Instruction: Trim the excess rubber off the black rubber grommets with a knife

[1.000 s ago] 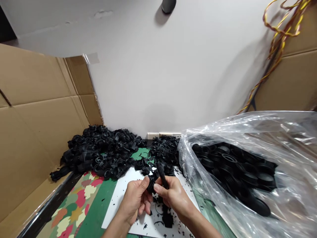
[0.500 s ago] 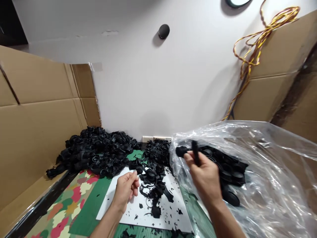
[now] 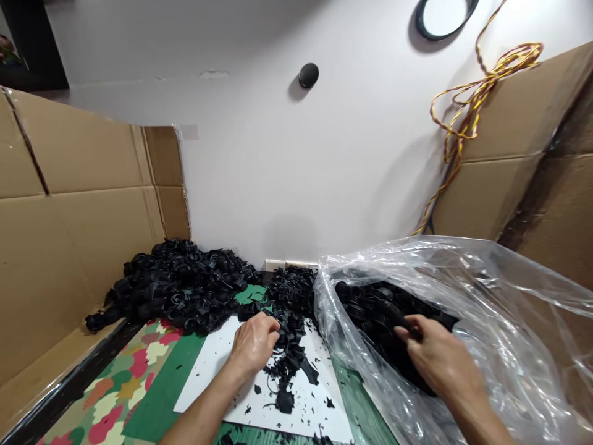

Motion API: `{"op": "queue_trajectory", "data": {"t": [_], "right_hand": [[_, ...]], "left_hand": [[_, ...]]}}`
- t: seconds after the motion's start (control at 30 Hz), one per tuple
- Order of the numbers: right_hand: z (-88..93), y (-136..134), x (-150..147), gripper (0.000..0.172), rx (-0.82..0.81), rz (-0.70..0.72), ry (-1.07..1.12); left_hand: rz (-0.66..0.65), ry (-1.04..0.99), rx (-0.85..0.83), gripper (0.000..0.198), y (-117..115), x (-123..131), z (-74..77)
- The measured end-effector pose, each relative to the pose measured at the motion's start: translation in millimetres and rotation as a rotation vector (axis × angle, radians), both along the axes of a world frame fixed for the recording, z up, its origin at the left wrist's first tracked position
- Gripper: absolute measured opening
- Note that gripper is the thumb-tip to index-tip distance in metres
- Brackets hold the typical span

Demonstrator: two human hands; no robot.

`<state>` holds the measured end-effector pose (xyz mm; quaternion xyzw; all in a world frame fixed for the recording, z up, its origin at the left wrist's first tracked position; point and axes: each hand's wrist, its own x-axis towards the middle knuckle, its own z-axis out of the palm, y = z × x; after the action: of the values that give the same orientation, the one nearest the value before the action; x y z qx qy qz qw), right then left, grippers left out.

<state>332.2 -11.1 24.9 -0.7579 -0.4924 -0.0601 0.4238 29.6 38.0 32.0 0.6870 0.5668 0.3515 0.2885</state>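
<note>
My left hand [image 3: 257, 343] hovers over the white sheet [image 3: 208, 377], beside a heap of black rubber scraps [image 3: 294, 290]. Its fingers are curled closed, and anything inside them is hidden. Reaching into the mouth of the clear plastic bag [image 3: 491, 259], my right hand [image 3: 440, 352] has its fingers closed on a dark rubber part [image 3: 412, 330], partly covered by the fingers. Several ribbed black rubber parts [image 3: 370, 309] lie in the bag just beyond it. Torn black bits [image 3: 285, 398] are scattered on the white sheet.
A large pile of black rubber parts [image 3: 185, 284] lies at the left against a cardboard panel [image 3: 92, 235]. Under the sheet is a green surface [image 3: 162, 389], with patterned material [image 3: 111, 395] beside it. Yellow and brown twisted wire [image 3: 467, 111] hangs by cardboard at the right.
My right hand has moved right and lower into the bag, from holding up a black part at its mouth. My left hand has moved right and turned knuckles up.
</note>
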Motion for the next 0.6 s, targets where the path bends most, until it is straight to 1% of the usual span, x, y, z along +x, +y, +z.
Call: {"op": "queue_trajectory", "data": {"t": [0.07, 0.13, 0.23, 0.3, 0.33, 0.4, 0.43, 0.5, 0.57, 0.6], "right_hand": [[-9.7, 3.7, 0.8, 0.016, -0.030, 0.046, 0.018], [-10.6, 3.0, -0.8, 0.017, -0.007, 0.038, 0.043], [3.3, -3.9, -8.2, 0.025, 0.074, -0.002, 0.166], [17.1, -8.8, -18.2, 0.032, 0.127, -0.006, 0.333], [23.8, -10.4, -24.8, 0.036, 0.154, 0.025, 0.437], [34.9, -11.4, -40.4, 0.043, 0.262, 0.165, 0.616], [39.1, -11.0, -49.0, 0.046, 0.286, 0.242, 0.667], [45.4, -8.7, -66.5, 0.048, 0.313, 0.373, 0.672], [48.9, -5.3, -83.6, 0.046, 0.324, 0.481, 0.583], [49.7, -3.1, -91.7, 0.044, 0.321, 0.507, 0.535]], "left_hand": [[0.008, 0.054, 0.009, 0.016, 2.1, 9.0, -1.4], [0.024, 0.074, 0.009, 0.022, 6.0, 15.8, -6.1], [0.051, 0.052, -0.012, 0.023, 13.7, 18.8, -13.1], [0.059, 0.001, -0.029, 0.024, 17.5, 16.2, -14.2], [0.057, -0.037, -0.037, 0.023, 18.3, 13.8, -13.1], [0.036, -0.132, -0.065, 0.022, 17.3, 6.9, -7.8], [0.015, -0.186, -0.089, 0.022, 15.5, 2.6, -4.0], [-0.040, -0.291, -0.156, 0.022, 9.5, -7.8, 4.4], [-0.097, -0.383, -0.230, 0.026, 2.3, -19.0, 11.2], [-0.120, -0.427, -0.264, 0.027, -1.1, -24.3, 13.0]]}}
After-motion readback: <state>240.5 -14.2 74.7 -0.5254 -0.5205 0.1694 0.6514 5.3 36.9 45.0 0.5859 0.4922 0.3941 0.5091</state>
